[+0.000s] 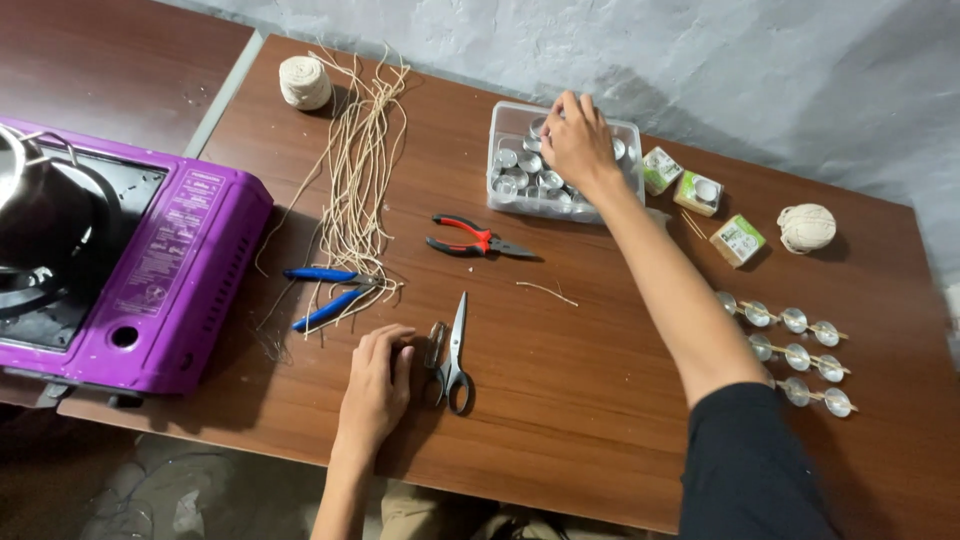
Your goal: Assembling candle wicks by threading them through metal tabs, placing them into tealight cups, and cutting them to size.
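On the brown wooden table point(560, 400), the following are showing. Right hand point(578, 140): reaching into the clear plastic box point(500, 190) of small metal cups point(520, 165) at the far side, fingers curling down among the cups; whether they are pinching one, I cannot tell. Left hand point(378, 385): resting palm-down near the front edge, fingers loosely together, holding nothing, lying just beside the handles of the scissors point(453, 355). Red-handled pliers point(470, 237): lying between the box and the scissors. Blue-handled pliers point(330, 293): lying among the cut wick strands point(360, 170). Balls of twine: one point(304, 82) sitting at the far left, another point(806, 227) at the right. Three small cartons point(738, 240): sitting beside the box. Wicked cups on sticks point(795, 355): lying in rows at the right. Purple portable stove point(150, 280): sitting at the left.
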